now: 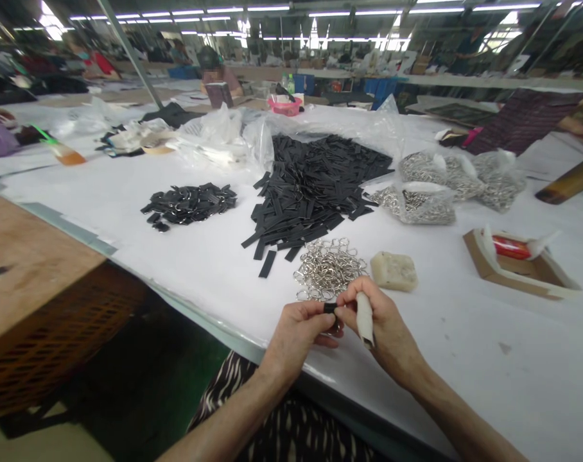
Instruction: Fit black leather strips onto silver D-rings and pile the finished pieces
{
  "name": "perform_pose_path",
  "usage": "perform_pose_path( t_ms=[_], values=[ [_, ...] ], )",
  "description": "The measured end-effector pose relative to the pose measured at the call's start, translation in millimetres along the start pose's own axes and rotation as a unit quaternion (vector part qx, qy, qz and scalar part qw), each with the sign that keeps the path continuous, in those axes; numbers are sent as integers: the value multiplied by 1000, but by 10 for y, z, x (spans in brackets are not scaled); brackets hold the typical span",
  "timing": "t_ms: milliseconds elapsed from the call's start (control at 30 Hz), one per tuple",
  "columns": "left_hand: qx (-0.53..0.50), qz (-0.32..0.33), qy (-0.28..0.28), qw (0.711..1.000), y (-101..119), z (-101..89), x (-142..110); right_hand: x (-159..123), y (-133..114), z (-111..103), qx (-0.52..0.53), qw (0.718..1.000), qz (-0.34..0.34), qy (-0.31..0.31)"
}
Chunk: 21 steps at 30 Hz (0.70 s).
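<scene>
Near the table's front edge, my left hand (pixel 301 327) is closed, pinching a short black strip (pixel 330 308) that looks folded. Something shiny shows under the strip, partly hidden by the fingers. My right hand (pixel 381 321) is closed too, its fingertips touching the strip's right side. A whitish, tube-like handle (pixel 365 317) is tucked in that hand; its working end, if any, is hidden. Just beyond both hands lies a heap of silver metal rings (pixel 330 266). To its right sits a pale, waxy-looking block (pixel 394 271). Behind the rings spreads a large pile of loose black strips (pixel 315 186).
A smaller pile of black pieces with metal rings (pixel 190 204) lies left. Clear bags of metal rings (pixel 424 202) stand to the right, near a cardboard tray (pixel 517 279) holding a red roll (pixel 512 247). A wooden surface (pixel 26 256) adjoins at left. Other people work farther back.
</scene>
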State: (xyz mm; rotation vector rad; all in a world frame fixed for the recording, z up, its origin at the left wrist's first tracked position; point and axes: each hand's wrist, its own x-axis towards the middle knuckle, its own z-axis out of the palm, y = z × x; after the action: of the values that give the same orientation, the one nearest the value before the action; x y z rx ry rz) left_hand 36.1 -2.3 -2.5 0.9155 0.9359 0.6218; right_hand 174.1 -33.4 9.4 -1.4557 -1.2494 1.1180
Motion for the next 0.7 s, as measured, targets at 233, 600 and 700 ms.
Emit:
perform_pose_path(
  t_ms=[233, 600, 700],
  values=[
    [0, -5, -15, 1000, -25, -16, 4, -1, -12, -5, 16, 1000, 5, -5],
    [13, -6, -20, 1000, -31, 17, 2, 23, -1, -42, -27, 1000, -6, -4],
    [16, -7, -17, 1000, -48, 12, 8, 29, 2, -59, -25, 1000, -4, -9]
  ],
)
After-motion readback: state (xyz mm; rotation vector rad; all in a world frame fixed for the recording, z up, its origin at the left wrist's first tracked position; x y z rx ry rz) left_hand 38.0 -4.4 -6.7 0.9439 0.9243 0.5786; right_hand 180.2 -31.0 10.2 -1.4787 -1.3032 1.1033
